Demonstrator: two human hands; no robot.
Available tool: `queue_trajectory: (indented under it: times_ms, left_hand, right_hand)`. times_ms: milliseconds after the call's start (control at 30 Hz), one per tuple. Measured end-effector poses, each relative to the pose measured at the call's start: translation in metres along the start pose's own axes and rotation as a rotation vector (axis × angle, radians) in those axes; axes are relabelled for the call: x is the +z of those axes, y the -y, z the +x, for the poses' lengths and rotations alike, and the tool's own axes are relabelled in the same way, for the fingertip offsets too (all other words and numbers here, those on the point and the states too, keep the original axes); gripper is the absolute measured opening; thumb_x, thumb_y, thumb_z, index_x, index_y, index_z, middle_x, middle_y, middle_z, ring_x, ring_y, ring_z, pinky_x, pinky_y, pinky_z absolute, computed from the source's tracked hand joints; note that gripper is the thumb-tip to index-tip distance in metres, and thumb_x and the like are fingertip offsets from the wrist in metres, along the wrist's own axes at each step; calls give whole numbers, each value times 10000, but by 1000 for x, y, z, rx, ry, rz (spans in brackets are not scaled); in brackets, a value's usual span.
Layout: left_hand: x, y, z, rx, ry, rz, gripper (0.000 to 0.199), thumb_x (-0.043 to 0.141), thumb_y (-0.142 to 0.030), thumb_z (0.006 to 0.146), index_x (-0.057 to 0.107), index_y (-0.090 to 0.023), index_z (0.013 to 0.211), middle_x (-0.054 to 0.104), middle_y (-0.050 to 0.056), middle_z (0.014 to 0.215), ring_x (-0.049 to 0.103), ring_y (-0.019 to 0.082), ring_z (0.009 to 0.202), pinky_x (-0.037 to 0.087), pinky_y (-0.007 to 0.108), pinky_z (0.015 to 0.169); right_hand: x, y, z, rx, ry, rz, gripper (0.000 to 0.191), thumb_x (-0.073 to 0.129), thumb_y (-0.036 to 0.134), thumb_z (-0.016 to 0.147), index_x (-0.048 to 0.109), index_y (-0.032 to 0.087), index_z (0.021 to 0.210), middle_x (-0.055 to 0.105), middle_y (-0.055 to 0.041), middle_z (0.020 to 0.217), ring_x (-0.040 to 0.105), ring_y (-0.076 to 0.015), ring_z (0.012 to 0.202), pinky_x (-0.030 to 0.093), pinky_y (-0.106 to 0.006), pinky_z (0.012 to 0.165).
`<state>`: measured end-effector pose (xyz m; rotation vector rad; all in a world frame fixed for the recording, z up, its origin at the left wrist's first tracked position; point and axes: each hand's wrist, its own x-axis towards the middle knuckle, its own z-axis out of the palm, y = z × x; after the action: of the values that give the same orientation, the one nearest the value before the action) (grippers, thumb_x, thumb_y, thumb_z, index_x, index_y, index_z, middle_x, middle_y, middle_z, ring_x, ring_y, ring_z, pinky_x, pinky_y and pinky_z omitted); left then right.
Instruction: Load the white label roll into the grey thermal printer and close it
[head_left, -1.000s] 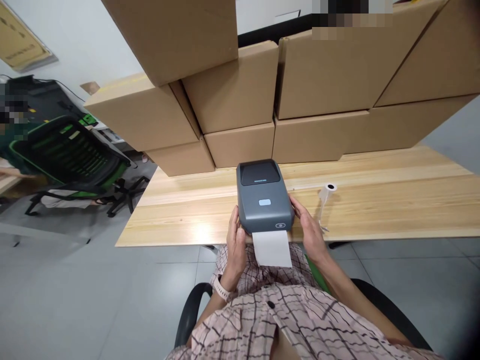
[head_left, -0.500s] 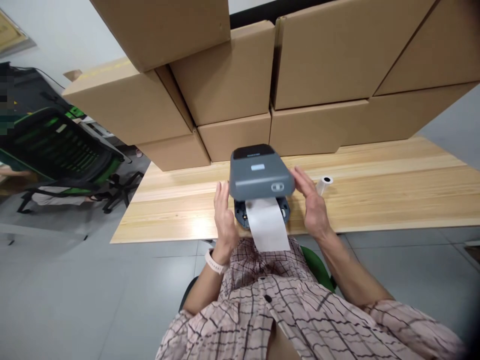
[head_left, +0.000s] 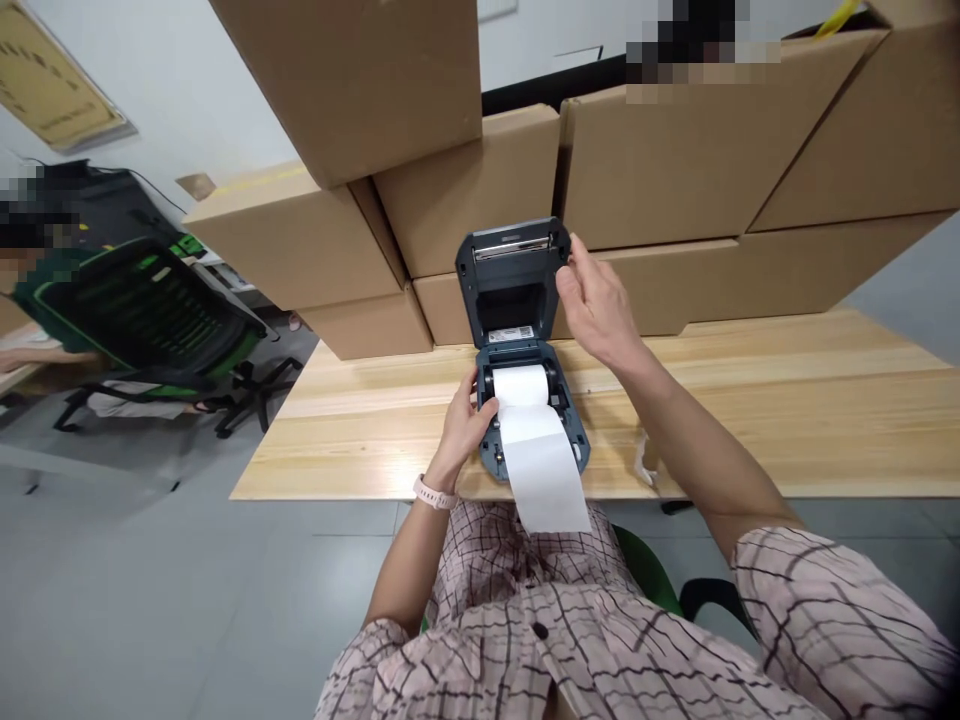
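A dark grey label printer [head_left: 581, 450] stands on the table with its lid [head_left: 510, 275] swung up. Inside sits a white paper roll [head_left: 521, 383], and its loose strip [head_left: 547, 485] hangs out over the front edge. My left hand [head_left: 466, 420] grips the left side of the printer's base, the thumb over the rim near the roll. At the lid's upper right edge, my right hand [head_left: 596, 295] holds on with thumb and fingers. A small whitish object [head_left: 643, 460] lies to the right, partly behind my right forearm.
Stacked cardboard boxes [head_left: 652, 165] line the back of the wooden table [head_left: 360, 440], close behind the raised lid. Off to the left, a person sits in a black and green mesh chair [head_left: 142, 320]. Part of another head shows above the boxes.
The printer's lid has swung from nearly closed to upright, with my right hand now on its edge. My left hand has closed on the base. The paper roll has come into view.
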<state>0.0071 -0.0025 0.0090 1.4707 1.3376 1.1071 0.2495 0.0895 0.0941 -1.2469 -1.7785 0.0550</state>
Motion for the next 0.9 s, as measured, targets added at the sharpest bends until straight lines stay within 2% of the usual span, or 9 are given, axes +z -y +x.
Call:
queue_trajectory:
  times_ms: [67, 167, 267, 367, 467, 533, 733, 833, 900]
  left_hand:
    - [-5, -6, 0, -50, 4, 105, 806, 671, -328, 855, 445, -146, 1608, 637, 198, 1489, 676, 294, 1187, 555, 425, 975]
    - [-15, -21, 3, -120, 43, 380, 776, 661, -359, 841, 509, -134, 1568, 766, 125, 1085, 685, 259, 914, 512, 369, 806]
    - [-20, -32, 8, -150, 124, 537, 688, 610, -358, 853, 577, -150, 1508, 708, 39, 767, 659, 255, 785, 438, 335, 714]
    - [-19, -36, 11, -158, 156, 574, 672, 579, -329, 848, 586, -147, 1495, 694, 23, 711, 650, 248, 726, 413, 320, 684]
    - [-19, -37, 13, -137, 185, 574, 662, 578, -317, 836, 600, -127, 1470, 702, 25, 699, 643, 246, 694, 419, 316, 678]
    - [-20, -38, 14, -110, 209, 583, 631, 565, -306, 838, 616, -115, 1438, 700, 29, 688, 638, 250, 684, 425, 319, 680]
    - [-22, -42, 15, -62, 253, 604, 453, 544, -247, 839, 686, -128, 1253, 735, 70, 753, 660, 267, 724, 448, 336, 711]
    - [-21, -40, 15, -63, 238, 581, 448, 541, -240, 842, 686, -144, 1254, 736, 65, 765, 669, 271, 752, 452, 335, 719]
    - [-20, -38, 14, -61, 227, 561, 448, 540, -245, 843, 684, -152, 1257, 725, 54, 755, 661, 268, 749, 445, 332, 712]
  right_hand:
    - [5, -4, 10, -9, 5, 28, 781, 196, 728, 1069, 331, 261, 1680, 593, -151, 1565, 537, -404, 1439, 413, -687, 1174]
    - [2, 6, 8, -36, -41, 22, 737, 320, 671, 1070, 319, 258, 1680, 526, -136, 1636, 458, -411, 1514, 357, -698, 1227]
    - [-7, 27, -13, -126, -82, 16, 626, 461, 523, 1055, 432, 241, 1614, 524, -133, 1634, 444, -383, 1536, 337, -627, 1277]
    - [-8, 37, -35, -223, 279, 106, 523, 523, 393, 1019, 537, 252, 1522, 650, -120, 1493, 631, -335, 1369, 510, -543, 1153]
    - [6, 28, -40, -265, 748, 84, 664, 651, 420, 942, 504, 245, 1565, 619, -130, 1552, 632, -358, 1382, 533, -555, 1114]
    - [20, 18, -34, -255, 915, 23, 794, 753, 473, 870, 501, 237, 1584, 629, -153, 1548, 636, -393, 1375, 524, -575, 1107]
    - [52, 7, -18, -207, 1022, -25, 1160, 911, 517, 663, 405, 228, 1666, 721, -184, 1419, 726, -430, 1226, 554, -559, 1041]
    - [43, 8, -14, -279, 1033, 82, 1156, 885, 468, 677, 362, 243, 1683, 752, -136, 1366, 757, -360, 1150, 601, -491, 974]
    - [22, 8, -10, -318, 1041, 228, 1115, 849, 452, 719, 338, 263, 1691, 773, -87, 1310, 769, -298, 1096, 621, -423, 938]
